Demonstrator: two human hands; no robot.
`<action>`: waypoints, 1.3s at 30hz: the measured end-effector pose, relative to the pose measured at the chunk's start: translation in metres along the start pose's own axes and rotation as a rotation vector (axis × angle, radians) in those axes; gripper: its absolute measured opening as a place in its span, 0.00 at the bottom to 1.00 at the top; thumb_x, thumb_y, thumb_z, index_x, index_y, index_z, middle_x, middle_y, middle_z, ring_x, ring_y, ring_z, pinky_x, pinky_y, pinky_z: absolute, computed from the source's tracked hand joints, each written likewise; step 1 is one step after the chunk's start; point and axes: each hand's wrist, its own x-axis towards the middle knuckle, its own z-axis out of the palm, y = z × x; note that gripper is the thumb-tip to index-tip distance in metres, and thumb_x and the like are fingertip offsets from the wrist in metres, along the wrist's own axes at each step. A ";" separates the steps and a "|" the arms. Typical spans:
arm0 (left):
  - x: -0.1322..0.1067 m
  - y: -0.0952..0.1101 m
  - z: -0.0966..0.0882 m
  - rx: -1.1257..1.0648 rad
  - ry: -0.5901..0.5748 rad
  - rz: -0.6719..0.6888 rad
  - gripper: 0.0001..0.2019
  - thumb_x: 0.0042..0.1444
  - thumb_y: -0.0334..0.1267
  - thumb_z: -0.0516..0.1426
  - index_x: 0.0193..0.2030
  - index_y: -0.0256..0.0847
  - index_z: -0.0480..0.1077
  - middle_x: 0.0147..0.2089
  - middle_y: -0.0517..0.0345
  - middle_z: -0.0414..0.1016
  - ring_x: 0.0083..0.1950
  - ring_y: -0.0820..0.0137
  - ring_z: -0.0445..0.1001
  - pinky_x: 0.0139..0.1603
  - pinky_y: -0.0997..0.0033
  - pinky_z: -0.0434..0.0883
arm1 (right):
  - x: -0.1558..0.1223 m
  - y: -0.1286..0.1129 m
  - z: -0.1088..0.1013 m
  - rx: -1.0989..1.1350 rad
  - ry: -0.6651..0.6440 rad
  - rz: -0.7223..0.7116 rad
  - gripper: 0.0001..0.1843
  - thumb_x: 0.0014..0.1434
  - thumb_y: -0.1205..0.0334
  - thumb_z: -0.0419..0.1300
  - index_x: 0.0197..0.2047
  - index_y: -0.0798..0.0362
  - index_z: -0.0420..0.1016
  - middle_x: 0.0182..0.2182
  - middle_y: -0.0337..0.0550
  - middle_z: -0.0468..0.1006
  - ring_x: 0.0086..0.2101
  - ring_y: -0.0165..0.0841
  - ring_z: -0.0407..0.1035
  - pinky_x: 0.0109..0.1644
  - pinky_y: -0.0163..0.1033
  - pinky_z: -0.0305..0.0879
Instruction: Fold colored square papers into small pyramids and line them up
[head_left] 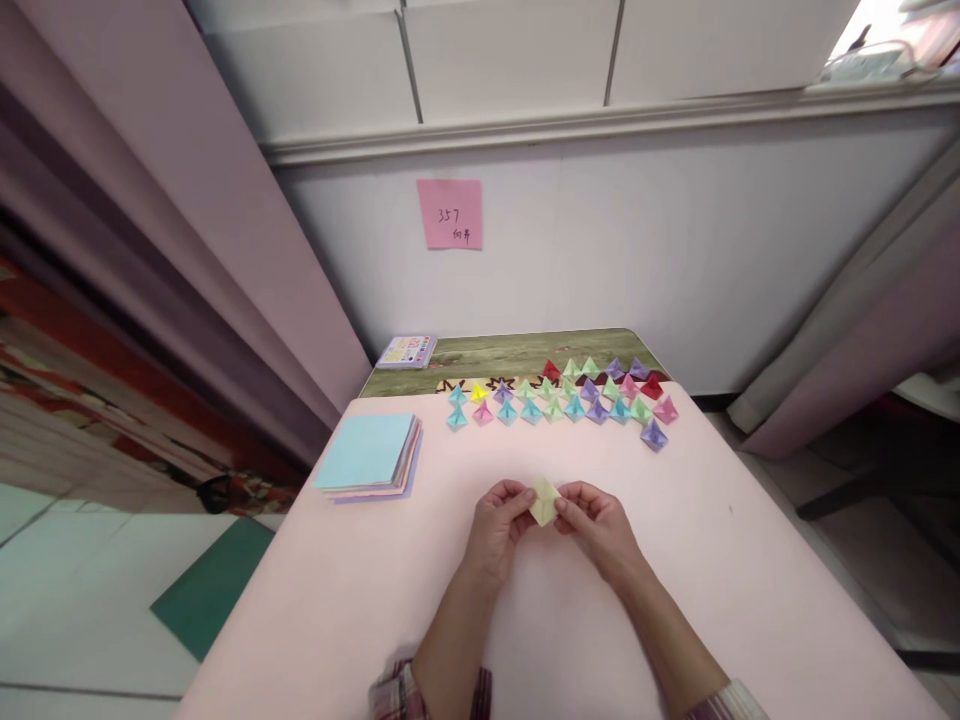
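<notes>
A small folded piece of pale yellow paper (544, 501) is held between both hands over the middle of the pink table (360, 590). My left hand (499, 525) pinches its left side with closed fingers. My right hand (596, 522) pinches its right side the same way. Behind the hands, several small folded paper shapes (570, 398) in many colours lie in rows near the table's far edge.
A stack of square coloured sheets (369, 455), light blue on top, lies at the left of the table. A packet of paper (406, 351) rests on the far wood-patterned strip. A pink note (450, 213) sticks on the wall. A green sheet (214, 585) lies on the floor at left.
</notes>
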 end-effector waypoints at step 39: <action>-0.002 -0.003 0.004 0.417 -0.085 0.250 0.25 0.41 0.37 0.69 0.46 0.41 0.67 0.30 0.61 0.75 0.31 0.72 0.72 0.35 0.74 0.68 | 0.003 0.001 -0.004 -0.159 0.028 -0.038 0.17 0.50 0.47 0.67 0.29 0.54 0.76 0.16 0.34 0.66 0.19 0.26 0.59 0.22 0.31 0.53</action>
